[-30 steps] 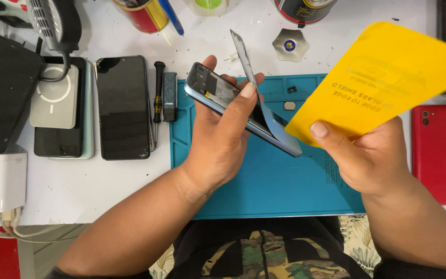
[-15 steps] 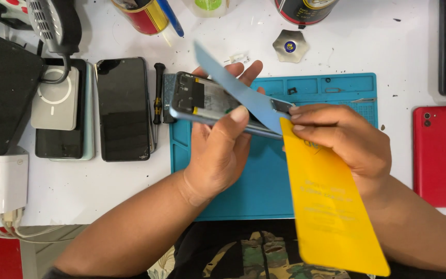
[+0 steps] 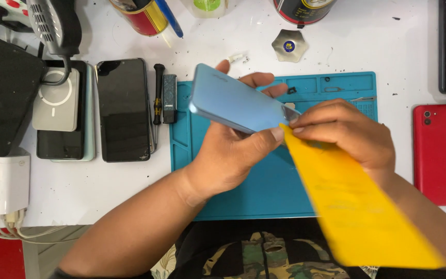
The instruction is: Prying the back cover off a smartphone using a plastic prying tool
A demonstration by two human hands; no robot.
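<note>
A light-blue phone back cover (image 3: pixel 233 103) sits tilted above the teal repair mat (image 3: pixel 264 191), gripped by the left hand (image 3: pixel 228 155) with the thumb pressed on its lower edge. The right hand (image 3: pixel 347 134) pinches a yellow plastic sheet (image 3: pixel 352 212) against the cover's right corner. A black phone (image 3: pixel 124 109) lies toward the tabletop's (image 3: pixel 104 191) left edge and a red phone (image 3: pixel 439 153) by its right edge.

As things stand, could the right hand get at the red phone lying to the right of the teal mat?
Probably not at once: the right hand is pinching a long yellow plastic sheet against the light blue phone. The red phone lies uncovered on the white table, nothing between them.
</note>
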